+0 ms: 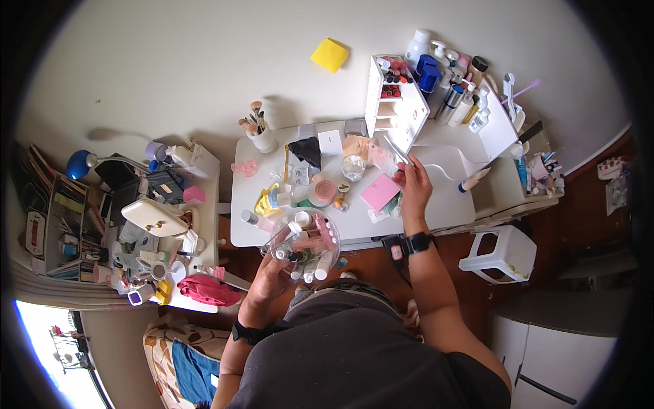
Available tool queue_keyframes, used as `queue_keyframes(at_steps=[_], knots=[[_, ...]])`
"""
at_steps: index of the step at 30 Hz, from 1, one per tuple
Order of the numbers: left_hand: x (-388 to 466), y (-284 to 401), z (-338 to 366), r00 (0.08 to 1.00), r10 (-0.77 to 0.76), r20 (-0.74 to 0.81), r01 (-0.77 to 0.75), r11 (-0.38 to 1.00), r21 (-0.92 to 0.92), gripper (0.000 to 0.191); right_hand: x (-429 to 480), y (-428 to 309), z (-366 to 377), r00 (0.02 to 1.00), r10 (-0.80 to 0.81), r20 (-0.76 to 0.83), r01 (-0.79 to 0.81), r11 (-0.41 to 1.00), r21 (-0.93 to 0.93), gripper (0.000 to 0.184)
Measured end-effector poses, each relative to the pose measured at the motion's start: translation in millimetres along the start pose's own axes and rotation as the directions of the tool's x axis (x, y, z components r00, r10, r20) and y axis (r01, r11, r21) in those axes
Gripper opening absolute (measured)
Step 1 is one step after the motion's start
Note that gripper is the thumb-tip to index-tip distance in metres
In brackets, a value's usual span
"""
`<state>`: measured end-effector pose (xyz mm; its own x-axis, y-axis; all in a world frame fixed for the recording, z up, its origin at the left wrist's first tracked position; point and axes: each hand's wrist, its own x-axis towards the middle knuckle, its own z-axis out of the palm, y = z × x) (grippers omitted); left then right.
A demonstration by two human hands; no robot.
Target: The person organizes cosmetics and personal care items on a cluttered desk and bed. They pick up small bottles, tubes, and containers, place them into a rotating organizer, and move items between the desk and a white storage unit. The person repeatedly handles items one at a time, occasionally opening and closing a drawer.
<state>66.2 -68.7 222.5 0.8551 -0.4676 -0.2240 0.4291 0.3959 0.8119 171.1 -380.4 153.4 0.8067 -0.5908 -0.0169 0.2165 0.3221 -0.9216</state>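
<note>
My left hand (270,282) grips a clear round tub (277,223) at the table's front edge, in front of my body. Packed inside are several cosmetic bottles, among them a pink tube (323,228) and a white-capped bottle (323,265). Over the right part of the table, my right hand (415,189) holds a slim silvery item (396,149) between thumb and fingers; its exact kind is unclear. Just left of that hand lie a pink square case (380,192) and a pinkish clear packet (382,157). A clear faceted jar (353,167) stands further left.
Small cosmetics lie across the white table (439,204), including a round pink jar (325,191). A brush cup (263,139) stands at the back left. Behind my right hand rises a white organizer (401,110) beside many bottles. A white stool (500,254) stands on the floor at right.
</note>
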Motion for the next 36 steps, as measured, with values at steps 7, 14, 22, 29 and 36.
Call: queue_keyframes(at_steps=[7, 14, 22, 29, 36], knots=[[7, 0, -1, 0.986, -0.118, -0.118, 0.127, 0.989, 0.076, 0.083, 65, 42, 42, 0.993, 0.029, -0.114, -0.01, 0.986, 0.168, 0.032], [19, -7, -7, 0.99, 0.131, -0.058, -0.121, 0.982, 0.148, 0.088, 77, 61, 41, 0.99, 0.048, -0.134, -0.028, 0.988, 0.15, 0.032], [20, -11, -8, 0.992, 0.044, -0.115, -0.034, 0.995, 0.09, 0.086, 108, 73, 51, 0.99, 0.006, -0.141, 0.005, 0.997, 0.077, 0.034], [11, -16, -7, 0.974, -0.003, -0.225, -0.009, 0.999, -0.052, 0.08, 143, 95, 60, 0.979, -0.103, -0.177, 0.093, 0.994, -0.061, 0.031], [3, -22, -8, 0.97, 0.032, -0.24, -0.042, 0.998, -0.038, 0.08, 178, 123, 68, 0.864, -0.47, -0.183, 0.357, 0.826, -0.437, 0.02]])
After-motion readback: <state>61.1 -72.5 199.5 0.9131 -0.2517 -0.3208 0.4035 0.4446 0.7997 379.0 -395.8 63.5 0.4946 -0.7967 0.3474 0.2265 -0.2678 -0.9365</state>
